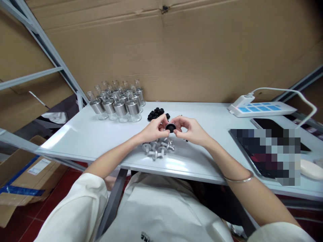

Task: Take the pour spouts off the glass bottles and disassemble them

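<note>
My left hand [156, 128] and my right hand [189, 129] meet above the middle of the table. Between their fingertips they pinch a round black stopper [171, 127] with a pale rim, gripped from both sides. Just beneath my hands lies a loose heap of silvery-white stemmed discs [158, 148]. Behind my left hand sits a pile of black stoppers [156, 113], partly covered by my fingers.
Several glass bottles with metal sleeves [120, 107] stand at the back left. On the right are a white power strip [264, 108] with a plugged-in cable, a dark phone [267, 126], a tablet [242, 148] with a blurred screen and a white mouse [311, 168]. Cardboard [176, 53] walls the back.
</note>
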`<action>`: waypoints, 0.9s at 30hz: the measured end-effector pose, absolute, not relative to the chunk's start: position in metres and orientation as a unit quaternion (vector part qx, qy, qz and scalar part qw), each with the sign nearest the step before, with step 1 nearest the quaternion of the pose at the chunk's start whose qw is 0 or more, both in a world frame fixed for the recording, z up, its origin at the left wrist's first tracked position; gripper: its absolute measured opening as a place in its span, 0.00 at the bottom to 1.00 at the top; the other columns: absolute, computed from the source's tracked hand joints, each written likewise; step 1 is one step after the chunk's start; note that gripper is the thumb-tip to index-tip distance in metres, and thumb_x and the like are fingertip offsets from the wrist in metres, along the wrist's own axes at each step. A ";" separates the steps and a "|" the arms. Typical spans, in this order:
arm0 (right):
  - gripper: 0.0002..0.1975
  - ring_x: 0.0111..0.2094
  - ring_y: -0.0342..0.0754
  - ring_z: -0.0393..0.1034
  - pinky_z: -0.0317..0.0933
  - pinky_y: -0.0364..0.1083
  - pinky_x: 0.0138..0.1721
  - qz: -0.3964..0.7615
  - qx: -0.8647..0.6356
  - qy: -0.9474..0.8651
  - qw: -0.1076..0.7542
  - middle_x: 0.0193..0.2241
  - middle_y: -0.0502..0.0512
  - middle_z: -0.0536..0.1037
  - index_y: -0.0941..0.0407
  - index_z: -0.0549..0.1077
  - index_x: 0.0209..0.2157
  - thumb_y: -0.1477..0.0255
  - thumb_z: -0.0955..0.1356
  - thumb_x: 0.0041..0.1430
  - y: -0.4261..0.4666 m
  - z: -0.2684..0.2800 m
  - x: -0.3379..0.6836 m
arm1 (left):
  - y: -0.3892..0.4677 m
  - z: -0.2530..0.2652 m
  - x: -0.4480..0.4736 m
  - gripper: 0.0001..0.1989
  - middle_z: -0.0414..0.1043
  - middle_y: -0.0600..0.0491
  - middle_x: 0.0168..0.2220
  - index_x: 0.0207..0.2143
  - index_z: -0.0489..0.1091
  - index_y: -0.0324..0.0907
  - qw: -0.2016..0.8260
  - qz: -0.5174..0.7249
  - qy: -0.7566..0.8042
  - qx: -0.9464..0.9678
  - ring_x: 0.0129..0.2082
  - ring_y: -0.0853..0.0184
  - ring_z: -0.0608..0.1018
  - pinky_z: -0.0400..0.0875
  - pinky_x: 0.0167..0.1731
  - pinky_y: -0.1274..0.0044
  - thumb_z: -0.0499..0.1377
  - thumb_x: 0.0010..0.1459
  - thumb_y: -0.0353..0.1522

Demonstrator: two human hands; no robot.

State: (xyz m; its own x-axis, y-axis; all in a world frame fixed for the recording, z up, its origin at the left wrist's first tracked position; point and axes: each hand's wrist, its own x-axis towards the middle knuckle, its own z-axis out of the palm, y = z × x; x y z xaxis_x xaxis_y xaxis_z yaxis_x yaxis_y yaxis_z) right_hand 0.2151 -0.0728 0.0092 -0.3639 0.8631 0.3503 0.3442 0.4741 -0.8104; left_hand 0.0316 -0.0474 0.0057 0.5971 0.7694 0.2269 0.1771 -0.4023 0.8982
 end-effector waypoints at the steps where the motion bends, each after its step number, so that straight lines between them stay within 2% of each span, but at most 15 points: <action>1: 0.09 0.23 0.41 0.58 0.57 0.43 0.29 0.325 -0.398 -0.760 0.399 0.19 0.45 0.65 0.56 0.71 0.33 0.74 0.66 0.45 -0.073 0.009 0.215 | -0.048 0.006 0.032 0.12 0.60 0.60 0.26 0.29 0.55 0.42 0.452 0.328 0.307 0.771 0.22 0.76 0.62 0.56 0.22 0.82 0.57 0.43 0.32; 21: 0.07 0.22 0.40 0.54 0.51 0.43 0.26 0.315 -0.402 -0.768 0.387 0.19 0.44 0.63 0.55 0.64 0.27 0.72 0.67 0.44 -0.075 0.008 0.211 | -0.053 0.008 0.034 0.12 0.59 0.61 0.23 0.26 0.57 0.41 0.419 0.330 0.325 0.781 0.21 0.77 0.58 0.53 0.20 0.82 0.59 0.41 0.31; 27: 0.07 0.22 0.40 0.55 0.52 0.43 0.26 0.334 -0.394 -0.759 0.397 0.20 0.44 0.64 0.55 0.64 0.27 0.72 0.68 0.45 -0.074 0.004 0.213 | -0.052 0.007 0.034 0.12 0.59 0.61 0.22 0.26 0.57 0.41 0.416 0.336 0.324 0.780 0.21 0.77 0.59 0.53 0.20 0.82 0.60 0.41 0.32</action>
State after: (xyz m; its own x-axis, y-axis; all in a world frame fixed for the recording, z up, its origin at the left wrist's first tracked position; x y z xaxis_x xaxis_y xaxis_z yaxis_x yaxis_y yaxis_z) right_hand 0.2126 -0.0735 0.0044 -0.3749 0.8631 0.3385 0.3327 0.4660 -0.8198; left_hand 0.0339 -0.0521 0.0070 0.5642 0.7852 0.2553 0.2255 -0.4440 0.8672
